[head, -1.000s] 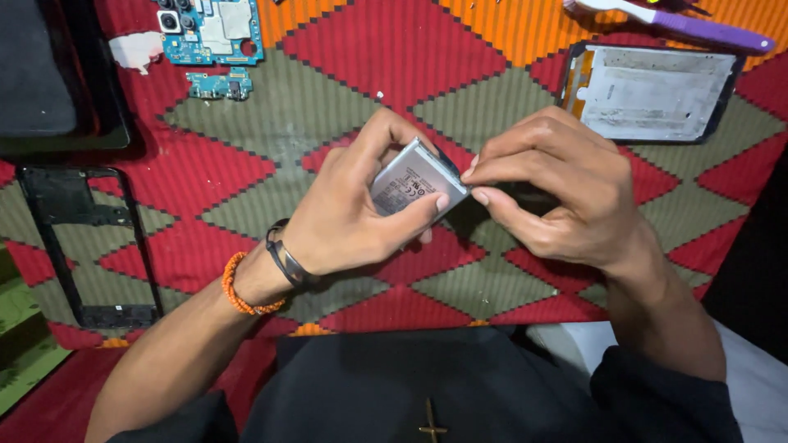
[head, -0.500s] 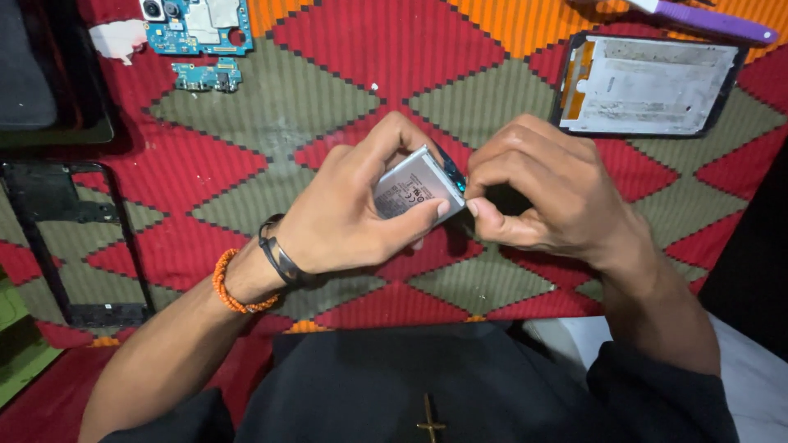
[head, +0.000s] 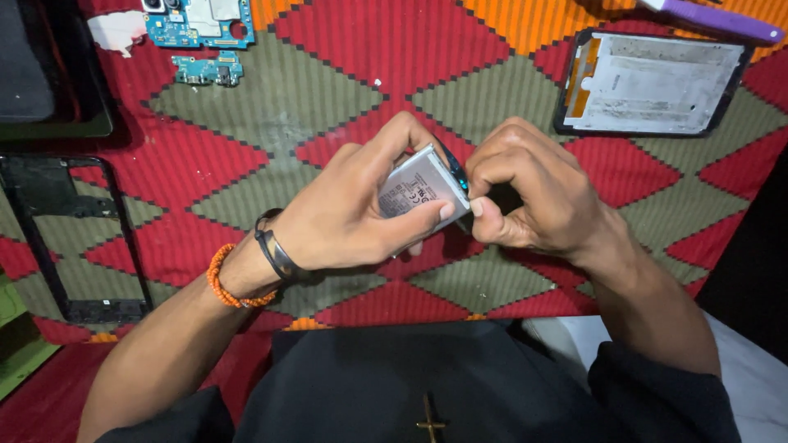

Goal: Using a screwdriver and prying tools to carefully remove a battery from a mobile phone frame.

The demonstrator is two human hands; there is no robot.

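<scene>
Silver rectangular phone battery (head: pixel 420 190) clamped between left hand (head: pixel 349 215) fingers, right hand (head: pixel 529 195) fingertips pinched tight on its black edge strip, pale printed label facing up.

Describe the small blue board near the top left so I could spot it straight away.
Start from the woven cloth with red, green and orange diamonds and go to its top left corner. There lies a large blue circuit board; just below it, apart from it, sits the small blue circuit board. It is the smaller, narrower of the two, far from both hands.
</scene>
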